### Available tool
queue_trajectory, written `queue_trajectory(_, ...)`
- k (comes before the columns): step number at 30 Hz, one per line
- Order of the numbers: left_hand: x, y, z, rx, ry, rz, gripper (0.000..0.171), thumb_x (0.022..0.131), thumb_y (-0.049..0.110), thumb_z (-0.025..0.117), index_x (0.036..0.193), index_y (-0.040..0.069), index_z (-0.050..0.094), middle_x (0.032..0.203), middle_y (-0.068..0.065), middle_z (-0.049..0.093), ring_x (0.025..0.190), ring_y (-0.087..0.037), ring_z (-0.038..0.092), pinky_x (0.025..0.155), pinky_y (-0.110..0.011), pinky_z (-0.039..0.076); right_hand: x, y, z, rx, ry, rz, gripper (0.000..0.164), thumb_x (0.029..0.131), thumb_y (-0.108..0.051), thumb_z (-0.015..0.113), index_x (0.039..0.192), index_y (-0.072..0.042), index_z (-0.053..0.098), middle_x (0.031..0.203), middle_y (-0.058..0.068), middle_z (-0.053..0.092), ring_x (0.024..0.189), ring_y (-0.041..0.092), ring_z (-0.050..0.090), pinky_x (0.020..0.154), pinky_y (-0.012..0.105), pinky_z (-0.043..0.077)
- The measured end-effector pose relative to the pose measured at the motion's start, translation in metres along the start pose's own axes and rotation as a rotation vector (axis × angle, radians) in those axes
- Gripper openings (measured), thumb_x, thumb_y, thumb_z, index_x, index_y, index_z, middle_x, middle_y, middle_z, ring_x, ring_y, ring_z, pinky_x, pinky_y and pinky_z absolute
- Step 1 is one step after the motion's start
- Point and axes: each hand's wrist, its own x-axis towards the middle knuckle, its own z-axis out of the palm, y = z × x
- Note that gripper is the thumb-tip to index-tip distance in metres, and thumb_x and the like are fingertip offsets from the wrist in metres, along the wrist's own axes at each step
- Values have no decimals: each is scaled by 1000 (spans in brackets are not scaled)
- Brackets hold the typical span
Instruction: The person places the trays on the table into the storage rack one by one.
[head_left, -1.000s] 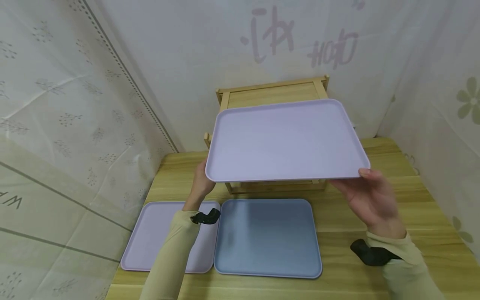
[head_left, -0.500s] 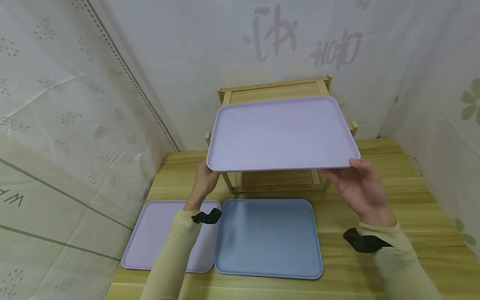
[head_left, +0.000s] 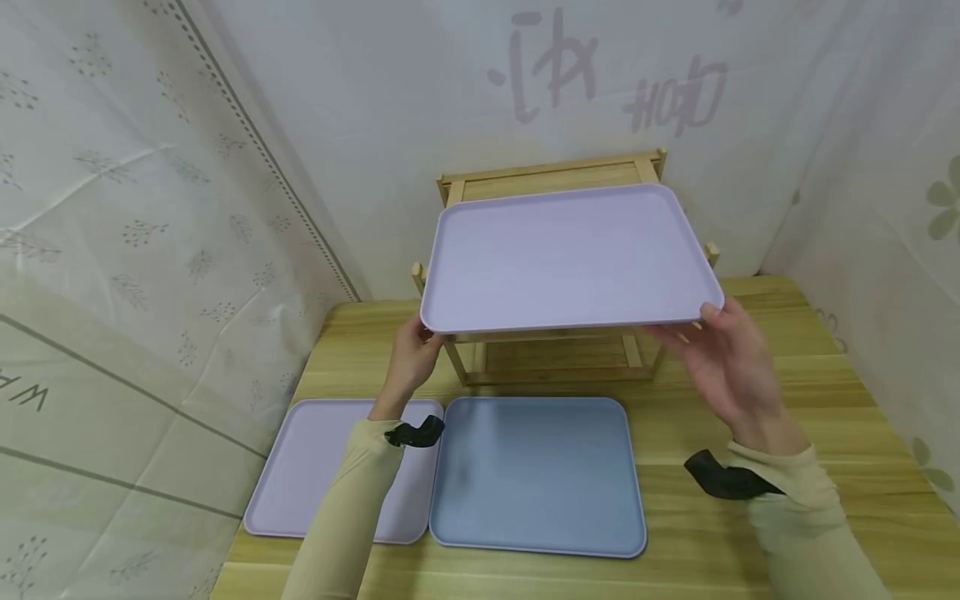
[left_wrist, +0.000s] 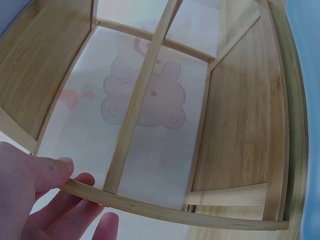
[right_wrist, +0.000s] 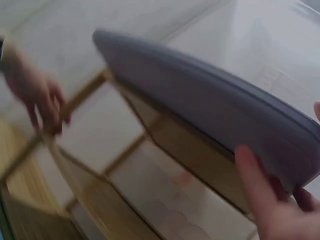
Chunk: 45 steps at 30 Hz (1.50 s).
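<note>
Basically, R hand (head_left: 738, 371): clamped on the raised lilac tray at its near R corner, thumb at the rim, fingers underneath.
L hand (head_left: 409, 360): clamped on the wooden rack, thumb & fingers around a rail (left_wrist: 150, 208), per L wrist cam; in head view it's just below the tray's near L corner.
Raised lilac tray (head_left: 570, 257): stretches from R hand across toward L hand, over the rack, well above the counter; can't tell if it touches the rack.
Wooden rack (head_left: 555, 358): btwn the two hands & reaching back beyond them, mostly hidden under the tray.
Blue tray (head_left: 538, 475): flat on the counter, btwn the hands, nearer the person.
Second lilac tray (head_left: 303, 462): flat on the counter, below L hand, partly covered by that sleeve (head_left: 341, 508); sits right beside the blue one.
Counter (head_left: 690, 533): wood-grain, under both hands.
Bands: black, 1 per wrist, just behind each hand.
Backdrop (head_left: 337, 83): pale cloth beyond both hands, w/ lettering.
</note>
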Motion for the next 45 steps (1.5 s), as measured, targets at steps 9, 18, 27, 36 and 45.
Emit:
queue_trajectory(9, 1, 0, 0, 19, -3, 6, 31, 94, 5, 59, 124, -1, 59, 119, -21, 64, 111, -33, 63, 92, -44, 53, -13, -12, 12, -786, 190, -277, 41, 81, 21, 60, 120, 10, 57, 132, 9, 44, 124, 21, 42, 99, 19, 40)
queue_trajectory(18, 1, 0, 0, 15, 11, -2, 32, 93, 2, 58, 125, -2, 59, 119, -22, 64, 111, -33, 62, 95, -43, 52, -11, -11, 13, -1301, 285, -342, 27, 75, 11, 74, 101, 10, 66, 124, -9, 50, 118, 9, 44, 98, 19, 33)
queue_trajectory(27, 2, 1, 1, -2, 12, -6, 31, 92, 0, 59, 124, -2, 59, 111, -22, 64, 107, -32, 63, 95, -39, 53, -2, -5, 10, -1448, 378, -466, 32, 68, 12, 79, 98, 6, 70, 118, 16, 59, 111, 0, 39, 92, 23, 24)
queue_trajectory(36, 3, -1, 2, -33, 5, -20, 26, 93, 1, 59, 118, -5, 60, 116, -23, 65, 109, -34, 65, 94, -41, 53, 13, 1, 9, -1489, 413, -530, 28, 70, 4, 81, 96, 6, 71, 117, 23, 60, 110, 1, 36, 91, 27, 23)
queue_trajectory(45, 2, -1, 3, -44, -6, -32, 29, 94, 1, 57, 122, -8, 58, 119, -27, 63, 111, -38, 63, 94, -43, 53, 29, 5, 8, -1511, 420, -545, 27, 75, -6, 80, 97, 6, 70, 117, 23, 60, 108, -2, 33, 89, 29, 21)
